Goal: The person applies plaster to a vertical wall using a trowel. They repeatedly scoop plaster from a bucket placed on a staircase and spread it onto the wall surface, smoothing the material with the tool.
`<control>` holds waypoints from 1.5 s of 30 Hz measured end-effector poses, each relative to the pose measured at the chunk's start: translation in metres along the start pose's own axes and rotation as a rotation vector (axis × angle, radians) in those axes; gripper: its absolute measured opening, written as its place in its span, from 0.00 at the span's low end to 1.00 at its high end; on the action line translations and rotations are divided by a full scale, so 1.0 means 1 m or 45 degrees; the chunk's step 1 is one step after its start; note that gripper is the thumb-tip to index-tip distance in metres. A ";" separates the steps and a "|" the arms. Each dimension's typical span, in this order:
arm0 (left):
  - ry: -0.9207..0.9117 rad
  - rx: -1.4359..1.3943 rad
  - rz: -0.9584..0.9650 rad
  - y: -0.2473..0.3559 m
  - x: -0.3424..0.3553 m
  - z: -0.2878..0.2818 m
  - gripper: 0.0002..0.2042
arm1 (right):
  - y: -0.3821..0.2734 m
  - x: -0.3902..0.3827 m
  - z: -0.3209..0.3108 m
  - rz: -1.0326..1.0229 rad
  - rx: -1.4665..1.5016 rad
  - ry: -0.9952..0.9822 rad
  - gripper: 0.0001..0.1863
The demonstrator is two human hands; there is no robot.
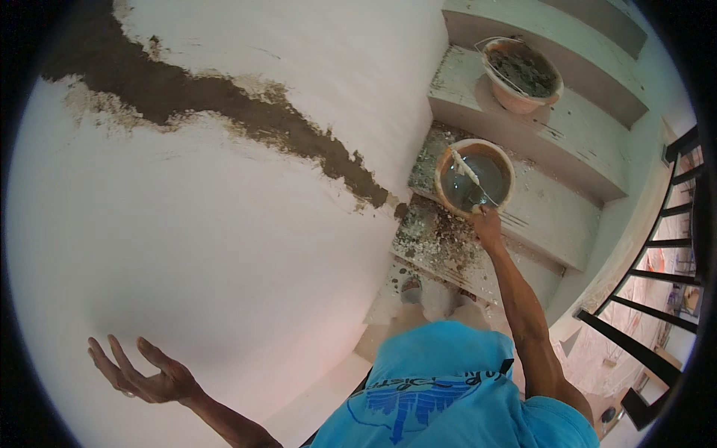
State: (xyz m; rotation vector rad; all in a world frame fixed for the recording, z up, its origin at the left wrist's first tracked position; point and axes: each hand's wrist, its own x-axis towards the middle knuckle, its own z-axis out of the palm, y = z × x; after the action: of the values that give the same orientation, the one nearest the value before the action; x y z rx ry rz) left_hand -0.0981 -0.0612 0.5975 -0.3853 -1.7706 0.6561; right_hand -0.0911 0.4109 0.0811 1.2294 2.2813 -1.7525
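My right hand [485,218] is closed at the near rim of a round bucket [442,196] on a stair step. Greyish water [464,185] fills part of this bucket, and its wire handle with a pale grip [464,166] lies across the opening. What the right fingers hold at the rim is too small to make out. Over at the lower left, my left hand [153,377] is open, fingers spread and nothing in them, in front of the white wall [209,246]. A long band of dark grey mortar [216,97] runs down that wall to the stairs.
One step higher stands a second bucket [515,99] with dark wet mortar [519,69]. Crumbled debris [437,235] covers the steps beside the wall. Black metal railing [657,278] borders the stairs at right, with a lower floor [597,362] beyond. My foot [411,287] is below.
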 end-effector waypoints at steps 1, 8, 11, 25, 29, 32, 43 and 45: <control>0.024 -0.019 -0.009 -0.001 0.000 0.007 0.16 | 0.004 0.000 0.001 -0.031 0.026 0.049 0.27; -0.010 0.019 -0.092 -0.008 -0.018 0.045 0.23 | 0.022 0.021 -0.002 -0.086 -0.041 0.170 0.18; 0.022 0.030 -0.129 -0.003 -0.014 0.044 0.23 | 0.012 0.011 -0.001 -0.040 -0.029 0.138 0.19; -0.039 -0.043 -0.132 -0.003 -0.018 0.041 0.21 | -0.021 -0.103 -0.045 -0.096 0.348 -0.112 0.32; -0.029 -0.028 -0.115 -0.002 -0.014 0.039 0.21 | -0.028 -0.160 -0.058 -0.023 0.519 -0.368 0.30; -0.011 -0.042 -0.114 0.001 -0.010 0.042 0.21 | -0.031 -0.186 -0.050 -0.369 0.458 -0.266 0.29; 0.022 -0.112 -0.098 -0.003 -0.012 0.045 0.20 | -0.147 -0.150 0.025 -0.954 -0.020 -0.097 0.24; 0.043 -0.126 -0.109 -0.004 -0.014 0.047 0.21 | -0.165 -0.137 0.046 -0.989 0.068 -0.106 0.22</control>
State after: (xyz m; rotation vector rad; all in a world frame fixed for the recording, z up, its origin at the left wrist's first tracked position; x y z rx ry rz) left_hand -0.1379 -0.0838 0.5802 -0.3835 -1.7811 0.5003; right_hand -0.1117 0.2851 0.2593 0.2316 2.8925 -1.9873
